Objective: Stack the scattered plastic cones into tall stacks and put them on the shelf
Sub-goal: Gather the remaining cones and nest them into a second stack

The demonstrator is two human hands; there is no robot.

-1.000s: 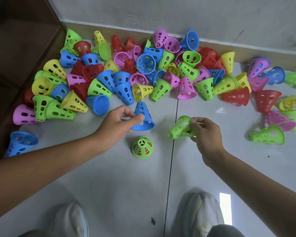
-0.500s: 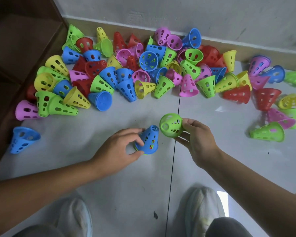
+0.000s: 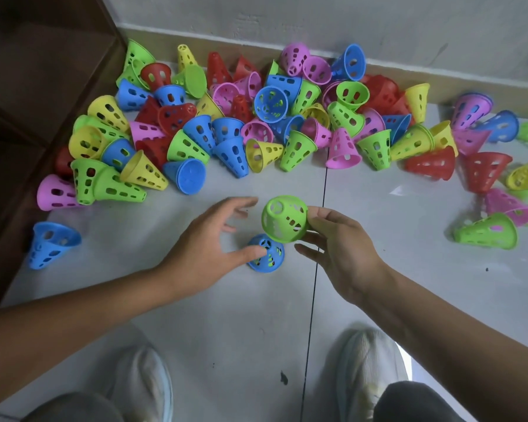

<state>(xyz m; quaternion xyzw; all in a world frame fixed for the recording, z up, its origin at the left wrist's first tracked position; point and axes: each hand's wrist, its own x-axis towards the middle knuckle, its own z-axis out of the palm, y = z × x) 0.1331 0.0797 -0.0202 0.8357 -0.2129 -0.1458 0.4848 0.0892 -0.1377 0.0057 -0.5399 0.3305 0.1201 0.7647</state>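
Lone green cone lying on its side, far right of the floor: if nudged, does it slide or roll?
The green cone lies on its tapered side, so it would probably roll in a curve. Its perforated thin wall suggests it's light and likely to skid on the smooth floor.

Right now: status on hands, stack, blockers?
Left hand open, thumb touching blue cone standing on floor. Right hand holds green cone just above it, not yet seated. Nothing between them.
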